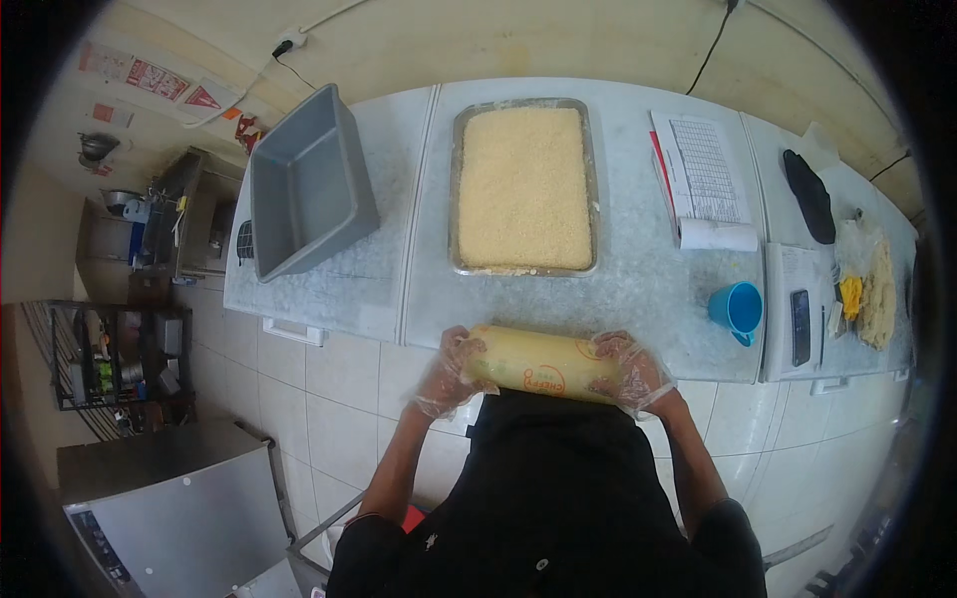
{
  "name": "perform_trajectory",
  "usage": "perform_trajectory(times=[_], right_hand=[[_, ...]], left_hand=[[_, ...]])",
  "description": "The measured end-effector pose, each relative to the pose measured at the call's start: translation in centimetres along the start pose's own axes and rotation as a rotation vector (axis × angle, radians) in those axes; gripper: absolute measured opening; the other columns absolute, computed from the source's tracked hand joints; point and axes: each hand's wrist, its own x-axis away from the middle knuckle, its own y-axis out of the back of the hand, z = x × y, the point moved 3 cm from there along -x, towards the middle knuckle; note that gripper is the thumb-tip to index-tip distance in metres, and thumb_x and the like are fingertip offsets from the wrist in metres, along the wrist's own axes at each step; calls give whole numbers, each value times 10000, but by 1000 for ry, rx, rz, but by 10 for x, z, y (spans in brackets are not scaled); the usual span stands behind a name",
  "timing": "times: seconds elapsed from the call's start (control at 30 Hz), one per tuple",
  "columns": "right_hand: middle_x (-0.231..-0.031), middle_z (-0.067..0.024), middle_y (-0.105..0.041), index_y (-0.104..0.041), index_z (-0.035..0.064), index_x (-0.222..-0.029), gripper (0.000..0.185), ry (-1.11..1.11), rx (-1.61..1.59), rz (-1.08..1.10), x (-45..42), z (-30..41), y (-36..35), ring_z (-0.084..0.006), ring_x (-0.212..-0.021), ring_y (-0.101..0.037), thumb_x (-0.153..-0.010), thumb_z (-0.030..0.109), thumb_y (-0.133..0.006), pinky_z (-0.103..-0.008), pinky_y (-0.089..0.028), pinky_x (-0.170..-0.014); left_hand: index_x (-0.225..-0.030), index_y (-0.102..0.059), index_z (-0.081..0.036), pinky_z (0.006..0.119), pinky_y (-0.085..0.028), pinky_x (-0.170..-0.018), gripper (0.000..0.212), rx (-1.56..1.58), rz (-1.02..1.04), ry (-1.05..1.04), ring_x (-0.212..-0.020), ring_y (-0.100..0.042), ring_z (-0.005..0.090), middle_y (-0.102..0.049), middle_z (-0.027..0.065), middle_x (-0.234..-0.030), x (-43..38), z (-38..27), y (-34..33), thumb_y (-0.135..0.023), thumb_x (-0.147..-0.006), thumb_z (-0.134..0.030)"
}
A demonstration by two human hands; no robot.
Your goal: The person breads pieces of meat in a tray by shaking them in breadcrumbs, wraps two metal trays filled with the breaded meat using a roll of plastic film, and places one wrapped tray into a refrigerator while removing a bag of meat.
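Note:
A thick roll of yellowish cling film (544, 364) with red and green print lies crosswise between my hands, just off the worktop's front edge and close to the black apron. My left hand (450, 371) grips its left end, and my right hand (632, 371) grips its right end. Both hands wear clear plastic gloves. Beyond the roll, a rectangular metal tray (454, 224) rests on the worktop, filled nearly level with pale, crumb-like material (523, 190).
A grey plastic tub (306, 194) stands at the left. To the right are papers (703, 168), a blue mug (736, 308), a phone (800, 327), a dark cloth item (809, 194) and a plastic bag (876, 299). A metal appliance (179, 516) is at lower left.

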Motion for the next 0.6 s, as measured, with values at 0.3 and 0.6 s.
perform_trajectory(times=[0.3,0.6], right_hand=[[-1166,-153,-581,-589,46,-1081,429,-23,29,-18,1,3,3,-337,-1050,-589,-763,240,-801,-392,-486,-917],[-1196,-131,-581,-575,52,-1053,487,-146,-39,-153,43,-30,27,-270,-1108,-582,-689,173,-875,-375,-485,-951]], left_hand=[[-1179,-507,-89,393,-488,-898,663,403,-118,276,-1094,-520,296,-505,135,-1174,2,-11,5,-904,-659,-196],[-1185,-558,-91,450,-391,-1023,584,-181,-53,-3,-1166,-497,358,-533,144,-1243,-16,-38,16,-840,-712,-286]])
